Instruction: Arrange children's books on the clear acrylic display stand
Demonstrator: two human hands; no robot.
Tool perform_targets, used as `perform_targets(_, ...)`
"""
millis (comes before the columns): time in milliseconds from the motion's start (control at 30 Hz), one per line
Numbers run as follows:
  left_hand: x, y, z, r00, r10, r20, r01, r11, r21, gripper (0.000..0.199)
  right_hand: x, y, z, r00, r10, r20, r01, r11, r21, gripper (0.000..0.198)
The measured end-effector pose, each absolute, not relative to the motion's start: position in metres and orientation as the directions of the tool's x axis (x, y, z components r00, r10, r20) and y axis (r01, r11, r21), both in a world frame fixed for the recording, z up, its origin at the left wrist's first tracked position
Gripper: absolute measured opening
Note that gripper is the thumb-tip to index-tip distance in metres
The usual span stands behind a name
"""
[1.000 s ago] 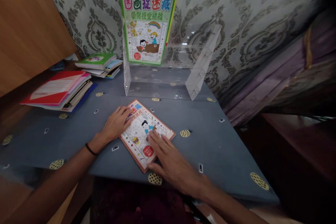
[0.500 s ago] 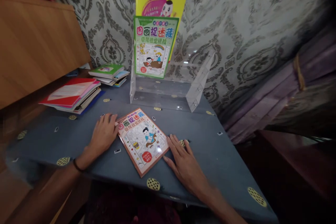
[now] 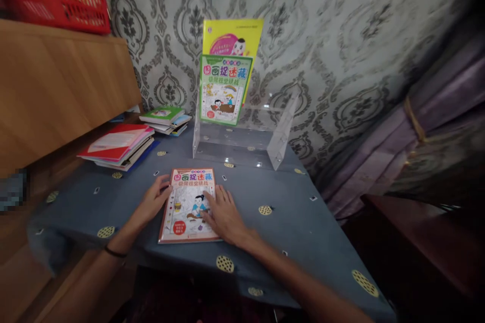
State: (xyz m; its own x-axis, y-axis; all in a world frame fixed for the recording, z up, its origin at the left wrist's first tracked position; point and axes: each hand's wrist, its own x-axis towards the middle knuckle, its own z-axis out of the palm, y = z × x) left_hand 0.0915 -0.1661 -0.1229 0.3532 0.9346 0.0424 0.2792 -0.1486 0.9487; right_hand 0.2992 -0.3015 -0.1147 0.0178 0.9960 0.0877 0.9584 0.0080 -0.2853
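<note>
A picture book with an orange-brown border lies face up near the table's front edge, roughly square to me. At its upper left edge rests my left hand, fingers stretched out and tips touching the side. My right hand lies over the book's right edge, fingers apart, with the thumb and index finger on the cover drawing. Behind the book stands a clear acrylic rack. A green-bordered book leans upright in its left part, in front of a taller yellow book.
Left on the patterned blue tablecloth lie a stack topped by a red booklet and a smaller stack topped by a green book. A wooden cabinet carries a red basket. A purple curtain hangs at right.
The orange-brown book has turned clockwise from a slant to nearly straight. My right hand has moved from beside its lower right corner onto its right part. The camera view has tilted up.
</note>
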Motion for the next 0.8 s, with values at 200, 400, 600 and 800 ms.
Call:
perform_targets(200,0.101,-0.166,-0.119,0.189,0.949,-0.253,-0.083,0.272,0.959,0.051,0.301,-0.286,-0.135,0.054,0.991,0.125,0.948,-0.012,-0.317,0.059)
perform_targets(400,0.119,-0.186,-0.115,0.397,0.830,-0.392,-0.331,0.527,0.782,0.035,0.311,-0.290,-0.149,0.070,0.978,0.196,0.901,0.022,-0.433,0.068)
perform_targets(600,0.131,-0.198,-0.092,0.352,0.854,-0.383,-0.445,0.513,0.734,0.024,0.312,-0.288,-0.140,0.242,0.936,0.257,0.559,0.083,-0.825,0.076)
perform_targets(800,0.153,-0.188,-0.078,0.300,0.927,-0.226,-0.420,0.341,0.841,0.019,0.317,-0.279,-0.125,0.182,0.953,0.243,-0.024,0.251,-0.968,0.057)
